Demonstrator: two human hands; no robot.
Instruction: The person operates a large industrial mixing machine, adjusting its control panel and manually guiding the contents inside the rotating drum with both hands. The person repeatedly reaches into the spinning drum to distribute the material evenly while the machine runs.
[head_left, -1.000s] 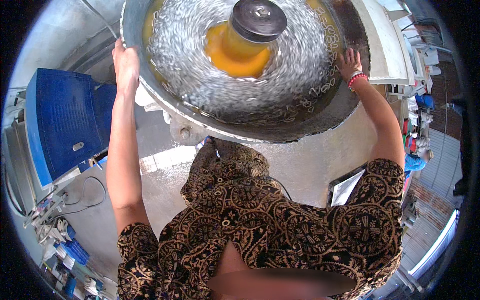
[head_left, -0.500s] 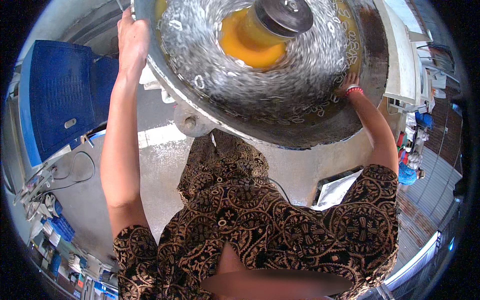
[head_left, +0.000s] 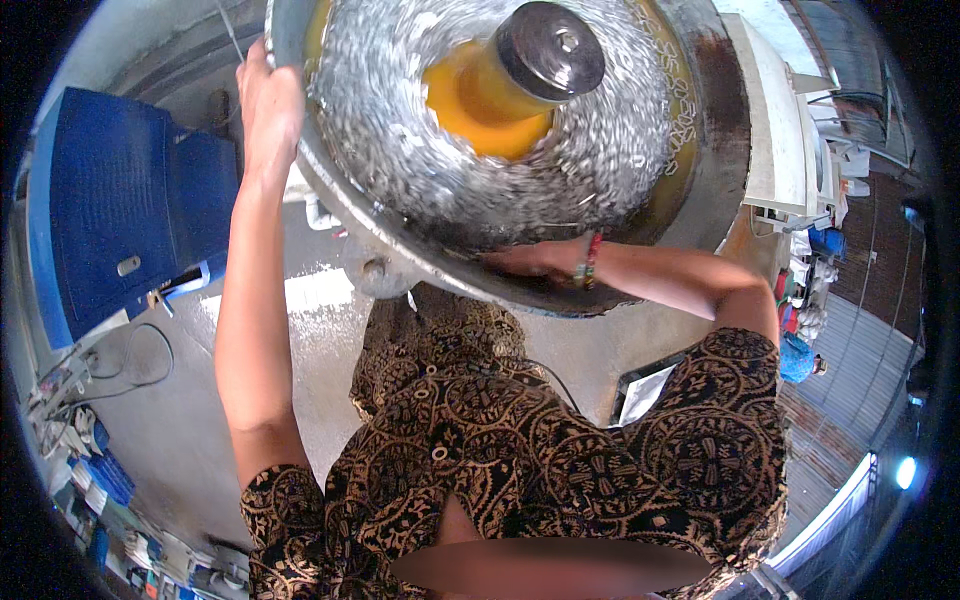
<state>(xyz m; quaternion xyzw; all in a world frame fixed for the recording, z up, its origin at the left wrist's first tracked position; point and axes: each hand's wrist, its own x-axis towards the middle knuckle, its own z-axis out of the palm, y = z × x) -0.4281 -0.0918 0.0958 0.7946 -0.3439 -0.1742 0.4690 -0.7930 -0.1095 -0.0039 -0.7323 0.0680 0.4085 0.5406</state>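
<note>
A large round metal bowl (head_left: 727,130) is at the top of the view. Inside, many small silvery loop-shaped pieces (head_left: 400,140) blur in a ring around a dark-capped central post (head_left: 555,50), with orange-yellow colour about its base. At the bowl's left rim, my left hand (head_left: 268,115) is closed around a thin metal rod (head_left: 230,30) that extends upward. My right hand (head_left: 535,260) reaches leftward inside the near wall, at the edge of the pieces. Its fingers look stretched out, though the fingertips are dark and partly hidden.
A blue cabinet-like box (head_left: 130,215) stands at the left, with a dark cable (head_left: 165,350) on the floor below it. A pale machine housing (head_left: 775,130) sits beyond the bowl's right side. Farther right, a person in blue (head_left: 797,358) is near stacked goods.
My right hand has swept from the bowl's right side to the near wall, its forearm now crossing the rim. My left hand stays at the left rim. The bowl shifts slightly in view.
</note>
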